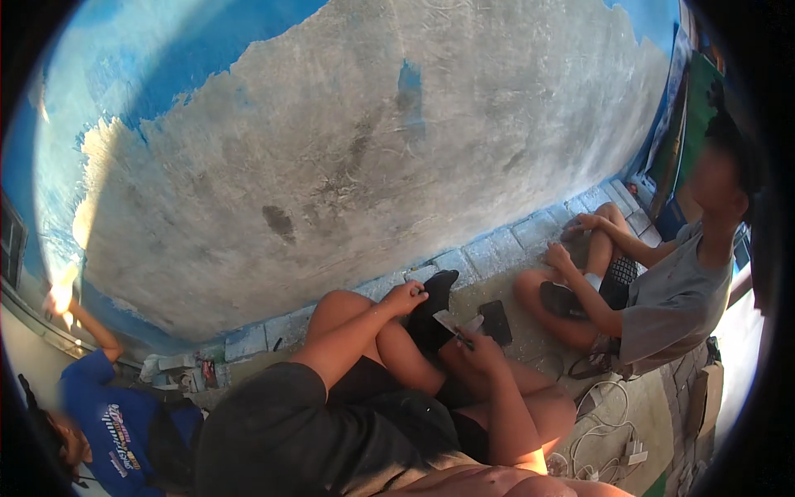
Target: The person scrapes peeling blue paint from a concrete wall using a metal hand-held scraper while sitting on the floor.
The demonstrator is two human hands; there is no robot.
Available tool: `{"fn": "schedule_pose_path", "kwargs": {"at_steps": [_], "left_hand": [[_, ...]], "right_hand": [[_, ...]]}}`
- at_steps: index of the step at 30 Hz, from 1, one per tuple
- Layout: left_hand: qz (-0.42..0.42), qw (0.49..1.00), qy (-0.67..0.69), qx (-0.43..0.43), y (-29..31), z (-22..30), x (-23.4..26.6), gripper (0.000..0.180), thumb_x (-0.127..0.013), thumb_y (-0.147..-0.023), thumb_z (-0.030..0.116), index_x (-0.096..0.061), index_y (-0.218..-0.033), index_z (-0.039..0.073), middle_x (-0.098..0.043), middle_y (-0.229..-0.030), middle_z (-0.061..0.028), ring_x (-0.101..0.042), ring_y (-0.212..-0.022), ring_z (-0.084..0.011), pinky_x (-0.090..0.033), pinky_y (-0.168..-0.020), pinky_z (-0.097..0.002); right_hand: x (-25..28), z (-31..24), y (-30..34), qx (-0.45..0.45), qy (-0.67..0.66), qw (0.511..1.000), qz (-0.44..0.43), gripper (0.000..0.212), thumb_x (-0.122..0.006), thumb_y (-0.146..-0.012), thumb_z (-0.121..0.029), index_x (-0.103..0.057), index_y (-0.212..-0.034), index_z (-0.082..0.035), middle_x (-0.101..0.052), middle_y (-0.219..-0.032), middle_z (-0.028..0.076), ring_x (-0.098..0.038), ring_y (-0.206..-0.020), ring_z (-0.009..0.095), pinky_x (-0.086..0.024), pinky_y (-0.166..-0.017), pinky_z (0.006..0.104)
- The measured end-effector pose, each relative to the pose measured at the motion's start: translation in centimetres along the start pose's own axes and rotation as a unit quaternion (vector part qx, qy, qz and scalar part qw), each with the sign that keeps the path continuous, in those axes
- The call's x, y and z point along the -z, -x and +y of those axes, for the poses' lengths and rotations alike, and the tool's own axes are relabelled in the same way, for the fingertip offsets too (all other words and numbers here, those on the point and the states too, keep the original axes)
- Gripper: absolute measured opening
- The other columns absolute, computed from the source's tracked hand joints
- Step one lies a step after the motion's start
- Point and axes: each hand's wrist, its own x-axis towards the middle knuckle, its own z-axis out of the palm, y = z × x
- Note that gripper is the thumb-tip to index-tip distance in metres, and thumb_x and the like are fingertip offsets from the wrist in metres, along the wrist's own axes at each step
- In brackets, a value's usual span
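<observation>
I sit cross-legged in front of a partly stripped wall [331, 149]. My right hand [484, 352] is closed around the dark handle of a scraper [447, 321]. Its flat, pale blade points up and left, over my shin near my dark sock [431, 319]. My left hand [404, 298] rests by my knee with its fingers curled in; a small dark bit shows at the fingertips, too small to name. Just beyond the right hand, a dark phone [496, 323] lies flat on the ground.
A seated person in grey [679, 298] is at the right. At the left, a person in blue [112, 414] reaches toward the wall. Pale blocks [493, 253] line the wall's foot. A white cable with plugs [633, 451] lies at the lower right.
</observation>
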Motion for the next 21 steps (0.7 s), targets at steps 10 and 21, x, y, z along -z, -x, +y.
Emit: {"fn": "schedule_pose_path", "kwargs": {"at_steps": [10, 21], "left_hand": [[-0.072, 0.978, -0.178, -0.086, 4.5, 2.0, 1.7, 0.048, -0.074, -0.097, 0.040, -0.068, -0.132, 0.009, -0.077, -0.112, -0.0196, -0.073, -0.107, -0.0401, -0.058, -0.092, -0.0510], [-0.100, 0.970, -0.210, -0.071, 4.5, 2.1, 1.5, 0.054, -0.075, -0.094, 0.041, -0.057, -0.132, 0.007, -0.073, -0.116, -0.0240, -0.070, -0.111, -0.0452, -0.055, -0.092, -0.0567]], "right_hand": [[-0.8, 0.7, -1.4, 0.034, -0.020, 0.999, 0.014, 0.053, -0.069, -0.097, -0.042, -0.066, -0.148, -0.030, -0.075, -0.120, 0.026, -0.071, -0.114, 0.047, -0.057, -0.100, 0.0531], [0.0, -0.7, -0.1, 0.050, -0.007, 0.999, -0.010, 0.059, -0.071, -0.096, -0.044, -0.062, -0.153, -0.029, -0.075, -0.126, 0.023, -0.069, -0.119, 0.046, -0.057, -0.101, 0.0523]]}}
